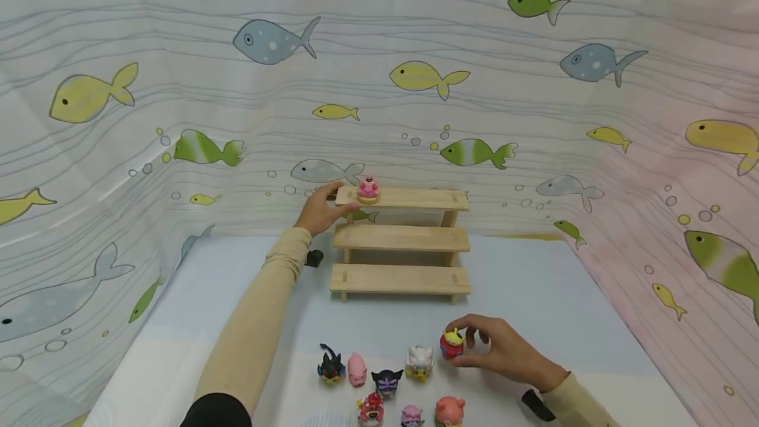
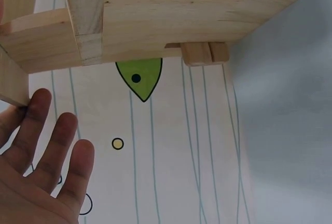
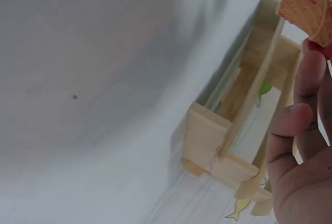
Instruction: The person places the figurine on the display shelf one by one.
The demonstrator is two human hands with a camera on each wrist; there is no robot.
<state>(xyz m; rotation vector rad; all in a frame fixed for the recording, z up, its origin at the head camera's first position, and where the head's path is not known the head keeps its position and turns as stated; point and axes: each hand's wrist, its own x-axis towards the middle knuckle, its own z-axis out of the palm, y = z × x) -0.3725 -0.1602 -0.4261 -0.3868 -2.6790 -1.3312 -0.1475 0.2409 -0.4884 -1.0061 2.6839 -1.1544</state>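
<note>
Right hand (image 1: 501,348) pinches the red figure (image 1: 452,344) — left hand (image 1: 320,211), fingers straight, touches shelf (image 1: 403,198).

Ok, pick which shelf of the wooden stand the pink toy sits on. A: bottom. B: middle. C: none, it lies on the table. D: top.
D: the pink toy stands on the top step of the wooden stand, beside the left hand.

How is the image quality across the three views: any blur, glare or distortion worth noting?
Head view: even, soft light with no glare; the fish backdrop bows at the edges, while the wooden shelf is sharp. Left wrist view: the shelf underside is crisp and the left hand slightly soft. Right wrist view: the tabletop is a blurred grey and the right hand's fingers are out of focus.
</note>
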